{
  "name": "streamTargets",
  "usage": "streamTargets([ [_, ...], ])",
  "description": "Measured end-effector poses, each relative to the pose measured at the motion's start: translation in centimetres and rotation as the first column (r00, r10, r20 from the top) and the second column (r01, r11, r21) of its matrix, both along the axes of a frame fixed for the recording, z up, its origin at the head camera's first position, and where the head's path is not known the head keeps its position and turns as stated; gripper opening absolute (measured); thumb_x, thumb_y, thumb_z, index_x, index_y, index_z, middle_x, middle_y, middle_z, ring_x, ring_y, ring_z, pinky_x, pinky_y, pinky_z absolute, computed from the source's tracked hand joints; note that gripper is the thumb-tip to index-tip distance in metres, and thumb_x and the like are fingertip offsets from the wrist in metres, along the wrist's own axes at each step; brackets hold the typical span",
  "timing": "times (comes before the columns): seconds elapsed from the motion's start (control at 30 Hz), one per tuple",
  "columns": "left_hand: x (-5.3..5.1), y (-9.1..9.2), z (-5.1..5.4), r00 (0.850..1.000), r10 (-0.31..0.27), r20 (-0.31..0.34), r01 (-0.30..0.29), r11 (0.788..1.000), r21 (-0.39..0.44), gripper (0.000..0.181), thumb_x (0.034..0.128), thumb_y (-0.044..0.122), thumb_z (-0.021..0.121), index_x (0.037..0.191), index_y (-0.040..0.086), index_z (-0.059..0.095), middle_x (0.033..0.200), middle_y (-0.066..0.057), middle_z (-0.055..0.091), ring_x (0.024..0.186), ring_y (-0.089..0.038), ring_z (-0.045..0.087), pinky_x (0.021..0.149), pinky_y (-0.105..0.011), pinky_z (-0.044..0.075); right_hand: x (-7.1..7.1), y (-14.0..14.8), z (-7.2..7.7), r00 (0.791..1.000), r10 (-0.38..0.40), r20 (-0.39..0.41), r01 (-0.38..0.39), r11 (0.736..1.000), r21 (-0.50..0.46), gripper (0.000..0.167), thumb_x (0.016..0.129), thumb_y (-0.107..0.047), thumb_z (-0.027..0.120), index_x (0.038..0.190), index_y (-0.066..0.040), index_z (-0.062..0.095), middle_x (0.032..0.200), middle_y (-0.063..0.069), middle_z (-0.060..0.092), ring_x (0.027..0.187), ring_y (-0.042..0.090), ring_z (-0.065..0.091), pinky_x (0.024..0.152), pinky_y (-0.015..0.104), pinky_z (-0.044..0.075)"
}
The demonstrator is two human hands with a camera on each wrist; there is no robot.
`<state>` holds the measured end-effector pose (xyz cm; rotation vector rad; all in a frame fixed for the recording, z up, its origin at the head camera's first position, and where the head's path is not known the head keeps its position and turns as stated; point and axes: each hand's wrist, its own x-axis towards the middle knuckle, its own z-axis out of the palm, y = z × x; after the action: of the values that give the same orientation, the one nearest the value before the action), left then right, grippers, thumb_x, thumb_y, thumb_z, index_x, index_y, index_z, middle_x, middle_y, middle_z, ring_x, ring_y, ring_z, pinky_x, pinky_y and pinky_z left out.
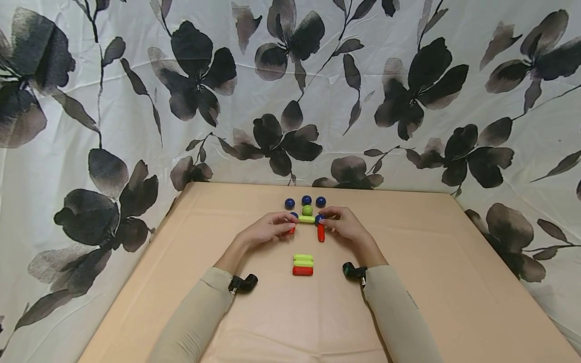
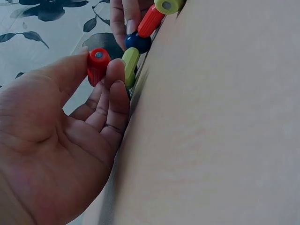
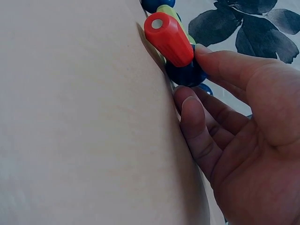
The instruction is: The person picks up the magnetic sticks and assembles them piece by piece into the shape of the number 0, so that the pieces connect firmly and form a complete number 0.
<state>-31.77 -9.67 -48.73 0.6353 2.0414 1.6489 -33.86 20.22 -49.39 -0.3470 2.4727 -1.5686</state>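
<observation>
My left hand [image 1: 270,227] pinches a short red rod [image 2: 97,68] between thumb and fingertips, its round metal-tipped end facing the left wrist camera. Close behind that rod is a blue ball [image 1: 294,215], partly covered by the fingers. A yellow-green rod [image 1: 306,219] lies between it and a second blue ball [image 1: 320,219], which my right hand [image 1: 346,223] grips between thumb and fingers. From this second ball another red rod [image 1: 321,233] points toward me, touching it in the right wrist view. A green ball [image 1: 307,210] sits just beyond the yellow-green rod.
Three loose blue balls [image 1: 306,200] lie behind the green ball. Nearer me, two yellow-green rods [image 1: 303,260] and a red rod [image 1: 302,271] lie side by side on the tan-covered table [image 1: 408,282]. A flowered cloth [image 1: 345,101] hangs behind the table's far edge.
</observation>
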Motion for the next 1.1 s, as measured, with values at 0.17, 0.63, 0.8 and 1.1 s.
streamTargets([
  [0.17,-0.1,0.1,-0.2,1.000,0.020,-0.016,-0.020,1.000,-0.003,0.033,0.1074,0.017,0.058,0.136,0.001,0.062,0.102,-0.018,0.067,0.082,-0.023,0.065,0.074,-0.030,0.056,0.0,0.0,0.0,1.000,-0.004,0.000,0.004,1.000,0.002,0.031,0.100,-0.019,0.071,0.130,-0.012,0.070,0.114,0.011,0.067,0.088,0.026,0.059,0.063,0.026,0.053],
  [0.63,0.0,1.1,0.1,0.989,0.037,-0.143,-0.056,0.990,-0.130,0.027,0.1062,0.021,0.061,0.125,0.003,0.069,0.094,-0.013,0.069,0.075,-0.021,0.061,0.067,-0.028,0.052,-0.2,0.0,-0.1,0.998,0.026,-0.058,-0.024,1.000,0.019,0.031,0.100,-0.018,0.072,0.129,-0.008,0.071,0.112,0.012,0.071,0.084,0.024,0.060,0.063,0.026,0.054],
  [0.8,0.1,1.5,0.4,0.981,0.037,-0.190,-0.075,0.978,-0.197,0.024,0.1057,0.021,0.062,0.121,0.005,0.071,0.092,-0.010,0.069,0.075,-0.020,0.061,0.068,-0.028,0.053,-0.2,0.0,0.1,0.997,0.043,-0.062,-0.041,0.999,0.022,0.034,0.101,-0.015,0.069,0.132,-0.001,0.068,0.116,0.019,0.070,0.087,0.036,0.061,0.064,0.029,0.055],
  [1.1,0.3,1.9,0.4,0.969,0.010,-0.247,-0.085,0.951,-0.296,0.018,0.1054,0.021,0.063,0.116,0.010,0.072,0.090,-0.005,0.070,0.072,-0.016,0.061,0.066,-0.028,0.053,-0.1,0.0,0.0,0.997,0.041,-0.068,-0.040,0.999,0.010,0.036,0.101,-0.017,0.071,0.133,-0.003,0.068,0.117,0.020,0.070,0.086,0.033,0.060,0.062,0.025,0.052],
])
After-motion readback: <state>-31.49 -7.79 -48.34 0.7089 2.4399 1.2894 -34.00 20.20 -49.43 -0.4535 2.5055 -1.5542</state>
